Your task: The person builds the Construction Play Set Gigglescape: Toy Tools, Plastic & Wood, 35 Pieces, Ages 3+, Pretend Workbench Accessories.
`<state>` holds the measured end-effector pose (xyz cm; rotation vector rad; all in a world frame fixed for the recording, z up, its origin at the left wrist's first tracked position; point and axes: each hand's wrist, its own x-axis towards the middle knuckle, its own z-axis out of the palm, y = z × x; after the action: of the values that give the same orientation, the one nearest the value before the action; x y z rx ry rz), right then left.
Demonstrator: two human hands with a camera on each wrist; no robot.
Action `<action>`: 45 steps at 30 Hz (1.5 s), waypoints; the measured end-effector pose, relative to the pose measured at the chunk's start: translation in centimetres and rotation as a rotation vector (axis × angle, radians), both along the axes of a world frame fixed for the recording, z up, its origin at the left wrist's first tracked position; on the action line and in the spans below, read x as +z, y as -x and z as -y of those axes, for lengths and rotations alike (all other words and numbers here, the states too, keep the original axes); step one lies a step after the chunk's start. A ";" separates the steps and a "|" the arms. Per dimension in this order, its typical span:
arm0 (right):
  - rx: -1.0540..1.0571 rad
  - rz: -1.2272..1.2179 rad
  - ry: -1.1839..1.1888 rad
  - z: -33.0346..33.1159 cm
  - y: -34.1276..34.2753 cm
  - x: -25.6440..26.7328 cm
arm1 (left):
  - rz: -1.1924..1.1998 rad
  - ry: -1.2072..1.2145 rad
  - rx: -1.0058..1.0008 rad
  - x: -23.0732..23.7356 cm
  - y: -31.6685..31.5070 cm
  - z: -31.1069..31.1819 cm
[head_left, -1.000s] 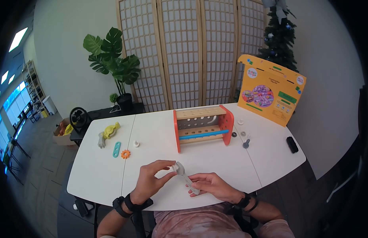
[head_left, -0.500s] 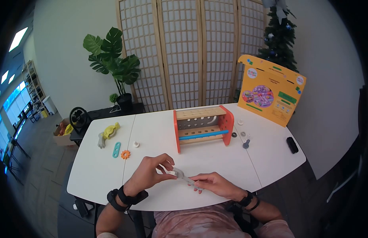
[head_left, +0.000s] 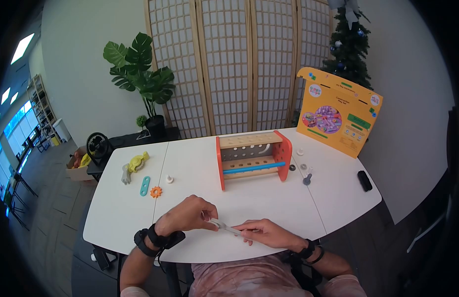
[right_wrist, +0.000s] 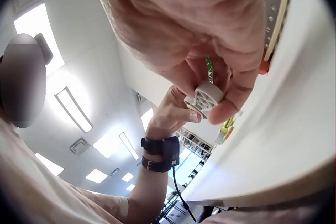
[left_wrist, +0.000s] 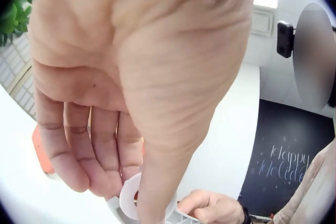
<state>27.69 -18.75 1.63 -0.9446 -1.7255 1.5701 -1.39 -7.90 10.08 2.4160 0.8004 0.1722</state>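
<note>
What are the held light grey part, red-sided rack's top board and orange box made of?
Light grey part: probably moulded plastic, matte; ribbed hollow cells show.
Top board: looks like wood, pale and dull; tan colour suggests it, veneer possible.
Orange box: likely printed cardboard, finish unclear; flat panel with graphics.

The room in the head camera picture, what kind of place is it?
It looks like an office or shared workroom, maybe set up for trying out toys. I can see flat ceiling lights, a folding screen and a toy workbench on a white table.
</note>
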 end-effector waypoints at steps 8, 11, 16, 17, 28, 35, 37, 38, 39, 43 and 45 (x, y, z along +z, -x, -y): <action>0.012 -0.238 0.389 -0.1 -0.9 1.0 | 0.240 0.110 0.105 0.2 -0.3 0.2; 0.037 -0.337 0.474 -0.3 -1.1 0.3 | 0.250 0.098 0.120 -0.1 -0.3 0.1; 0.033 -0.487 0.561 -0.5 -1.0 0.4 | 0.411 0.070 0.250 0.5 -0.8 0.9; -0.001 -0.504 0.571 -0.5 -0.9 0.6 | 0.409 0.059 0.270 0.4 -0.3 0.5; -0.257 -0.572 0.549 -3.2 -1.1 0.3 | 0.046 -0.526 0.800 -8.7 11.8 -12.8; -0.310 -0.631 0.503 -6.2 -0.4 -0.9 | 0.010 -0.260 0.771 -9.0 11.6 -14.8; -0.321 -0.638 0.496 -7.0 -0.3 -1.2 | 0.017 -0.258 0.815 -8.4 11.0 -14.5; -0.325 -0.640 0.482 -7.3 -0.3 -1.2 | 0.017 -0.260 0.812 -8.0 10.6 -14.2; -0.330 -0.644 0.469 -7.7 -0.2 -1.2 | 0.023 -0.243 0.853 -7.5 10.3 -13.9; -0.375 -0.651 0.427 -9.8 0.1 -2.1 | 0.238 -0.408 0.698 -8.0 9.2 -14.2; -0.374 -0.674 0.420 -10.7 0.3 -2.5 | 0.246 -0.300 0.673 -7.7 8.0 -14.6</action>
<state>27.36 -8.07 -0.86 -0.7417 -0.7291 1.7475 -9.44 6.67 2.41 2.2239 1.5241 0.8830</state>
